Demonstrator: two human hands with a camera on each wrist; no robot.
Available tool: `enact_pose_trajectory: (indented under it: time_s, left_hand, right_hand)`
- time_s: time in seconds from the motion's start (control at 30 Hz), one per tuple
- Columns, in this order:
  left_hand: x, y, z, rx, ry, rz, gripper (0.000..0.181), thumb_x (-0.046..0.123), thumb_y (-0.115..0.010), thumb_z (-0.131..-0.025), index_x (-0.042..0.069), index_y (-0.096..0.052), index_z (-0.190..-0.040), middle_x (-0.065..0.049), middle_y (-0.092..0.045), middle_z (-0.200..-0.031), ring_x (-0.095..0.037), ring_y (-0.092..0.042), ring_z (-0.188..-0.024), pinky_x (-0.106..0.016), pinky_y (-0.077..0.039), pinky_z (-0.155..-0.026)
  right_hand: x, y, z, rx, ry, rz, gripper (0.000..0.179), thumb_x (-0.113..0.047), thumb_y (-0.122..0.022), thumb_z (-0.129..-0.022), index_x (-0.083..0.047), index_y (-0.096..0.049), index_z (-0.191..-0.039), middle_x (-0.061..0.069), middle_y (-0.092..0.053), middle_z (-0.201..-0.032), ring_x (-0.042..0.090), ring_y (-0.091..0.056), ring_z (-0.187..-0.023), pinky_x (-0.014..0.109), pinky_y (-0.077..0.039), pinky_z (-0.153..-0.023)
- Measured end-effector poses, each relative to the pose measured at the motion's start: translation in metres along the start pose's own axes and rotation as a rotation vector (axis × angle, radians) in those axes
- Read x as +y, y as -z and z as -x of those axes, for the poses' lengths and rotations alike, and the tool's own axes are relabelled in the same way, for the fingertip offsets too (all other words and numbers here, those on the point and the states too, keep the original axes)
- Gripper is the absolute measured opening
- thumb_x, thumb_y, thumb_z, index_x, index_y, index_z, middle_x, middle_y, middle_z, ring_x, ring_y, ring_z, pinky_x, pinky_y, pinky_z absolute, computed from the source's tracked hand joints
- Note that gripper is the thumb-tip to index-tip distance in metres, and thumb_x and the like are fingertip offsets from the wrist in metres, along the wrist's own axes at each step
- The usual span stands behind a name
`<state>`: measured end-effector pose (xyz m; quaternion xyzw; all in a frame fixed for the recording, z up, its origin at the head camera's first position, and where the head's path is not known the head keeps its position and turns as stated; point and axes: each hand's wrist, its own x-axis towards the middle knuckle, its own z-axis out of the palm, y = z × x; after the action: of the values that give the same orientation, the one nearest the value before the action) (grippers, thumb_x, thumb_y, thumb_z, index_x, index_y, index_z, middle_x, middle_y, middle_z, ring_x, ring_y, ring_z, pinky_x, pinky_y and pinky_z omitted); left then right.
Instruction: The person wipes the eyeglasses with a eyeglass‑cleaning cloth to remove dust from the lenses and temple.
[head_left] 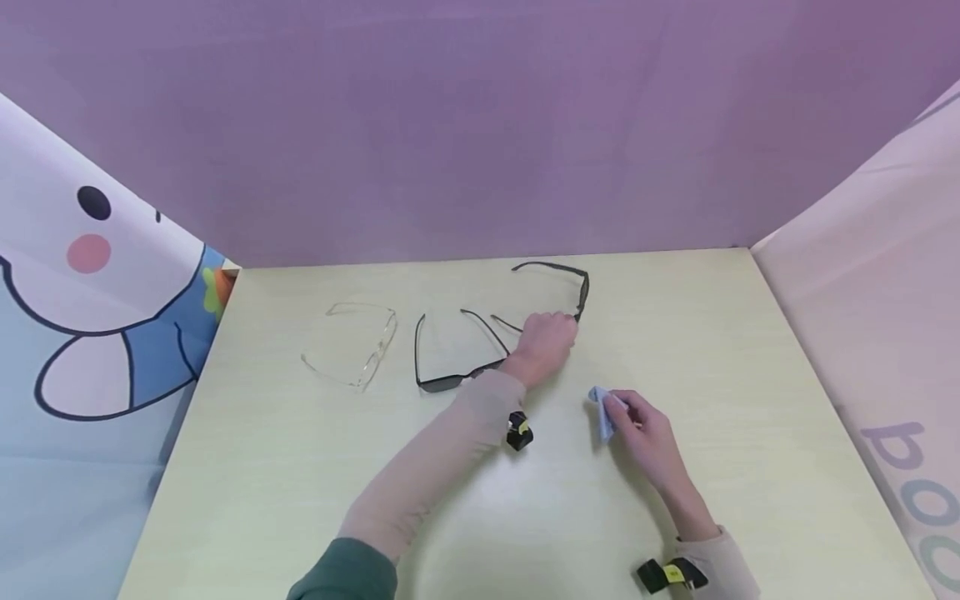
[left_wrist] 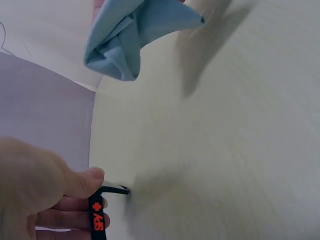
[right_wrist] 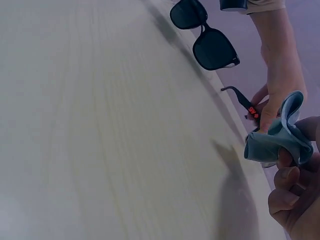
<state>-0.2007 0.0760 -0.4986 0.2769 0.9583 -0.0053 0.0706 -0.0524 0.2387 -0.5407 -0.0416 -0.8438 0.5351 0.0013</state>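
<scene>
My left hand (head_left: 546, 343) grips a pair of black glasses (head_left: 583, 292) by its near temple. In the left wrist view, red "SPY+" lettering shows on that temple (left_wrist: 97, 215), between thumb and curled fingers. Part of this frame is hidden behind the hand in the head view. Nearer the front, my right hand (head_left: 651, 433) pinches a folded light-blue cloth (head_left: 604, 414) between thumb and fingers. The cloth (right_wrist: 272, 146) bunches up above the fingertips in the right wrist view. Left of my left hand lie black sunglasses (head_left: 442, 383) with dark lenses (right_wrist: 215, 49), temples unfolded.
Thin clear-framed glasses (head_left: 381, 343) lie unfolded at the left of the pale table (head_left: 262, 500). A purple backdrop (head_left: 480, 133) rises at the table's back edge. Printed cloth panels (head_left: 97, 358) stand along both sides. Small black devices (head_left: 519, 431) sit at both wrists.
</scene>
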Motion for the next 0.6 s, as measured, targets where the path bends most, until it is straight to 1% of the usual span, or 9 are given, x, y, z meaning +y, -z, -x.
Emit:
enact_pose_trajectory:
  time_s: [0.07, 0.17, 0.3, 0.37, 0.43, 0.53, 0.6]
  left_hand:
    - [0.001, -0.002, 0.0, -0.009, 0.005, 0.004, 0.011, 0.022, -0.064, -0.103, 0.018, -0.074, -0.106, 0.006, -0.073, -0.098, -0.01, -0.067, -0.085, -0.024, -0.057, -0.071]
    - [0.002, -0.002, 0.002, -0.004, 0.017, 0.002, 0.012, 0.024, -0.065, -0.103, 0.018, -0.074, -0.106, 0.005, -0.073, -0.098, -0.011, -0.067, -0.084, -0.024, -0.058, -0.07]
    - [0.005, -0.001, 0.006, 0.001, 0.055, -0.001, 0.023, 0.035, -0.061, -0.105, 0.017, -0.073, -0.111, 0.003, -0.073, -0.101, -0.012, -0.069, -0.088, -0.024, -0.059, -0.073]
    - [0.008, 0.0, 0.01, 0.014, 0.067, -0.027, 0.031, 0.04, -0.057, -0.106, 0.015, -0.071, -0.116, 0.002, -0.073, -0.103, -0.012, -0.069, -0.09, -0.024, -0.059, -0.075]
    - [0.012, 0.001, 0.014, 0.041, 0.068, -0.052, 0.036, 0.043, -0.054, -0.107, 0.013, -0.069, -0.12, 0.001, -0.072, -0.105, -0.012, -0.07, -0.092, -0.024, -0.06, -0.076]
    - [0.019, 0.004, 0.024, 0.085, 0.047, -0.08, 0.039, 0.045, -0.053, -0.107, 0.012, -0.065, -0.124, 0.001, -0.071, -0.109, -0.011, -0.068, -0.094, -0.022, -0.059, -0.077]
    - [0.022, 0.005, 0.032, 0.12, 0.03, -0.069, 0.038, 0.046, -0.054, -0.106, 0.013, -0.065, -0.123, 0.002, -0.07, -0.109, -0.011, -0.067, -0.092, -0.021, -0.058, -0.075]
  right_hand:
    - [0.0, 0.0, -0.001, -0.001, 0.012, -0.002, 0.022, -0.019, -0.063, -0.104, -0.003, -0.071, -0.118, 0.004, -0.064, -0.085, 0.007, -0.053, -0.071, 0.02, -0.047, -0.056]
    - [0.001, -0.001, -0.003, -0.016, 0.03, -0.008, 0.023, -0.018, -0.062, -0.104, -0.002, -0.069, -0.119, 0.007, -0.064, -0.086, 0.007, -0.054, -0.071, 0.02, -0.048, -0.054]
    - [0.002, -0.001, -0.009, -0.042, 0.054, 0.027, 0.025, -0.017, -0.062, -0.104, -0.001, -0.067, -0.122, 0.01, -0.065, -0.085, 0.008, -0.054, -0.07, 0.021, -0.049, -0.053]
    - [0.001, 0.0, -0.013, -0.044, 0.067, 0.073, 0.026, -0.017, -0.062, -0.104, 0.0, -0.066, -0.123, 0.01, -0.064, -0.082, 0.009, -0.054, -0.069, 0.022, -0.049, -0.052]
    - [0.0, 0.0, -0.017, -0.043, 0.079, 0.127, 0.027, -0.018, -0.063, -0.104, 0.0, -0.065, -0.124, 0.009, -0.063, -0.079, 0.01, -0.053, -0.067, 0.022, -0.048, -0.052]
    - [-0.001, 0.0, -0.023, -0.046, 0.089, 0.224, 0.029, -0.021, -0.065, -0.103, 0.0, -0.065, -0.124, 0.007, -0.061, -0.076, 0.012, -0.052, -0.065, 0.023, -0.045, -0.052]
    - [-0.002, 0.0, -0.027, -0.057, 0.091, 0.286, 0.031, -0.024, -0.066, -0.102, -0.001, -0.065, -0.125, 0.005, -0.061, -0.076, 0.013, -0.051, -0.065, 0.023, -0.043, -0.053]
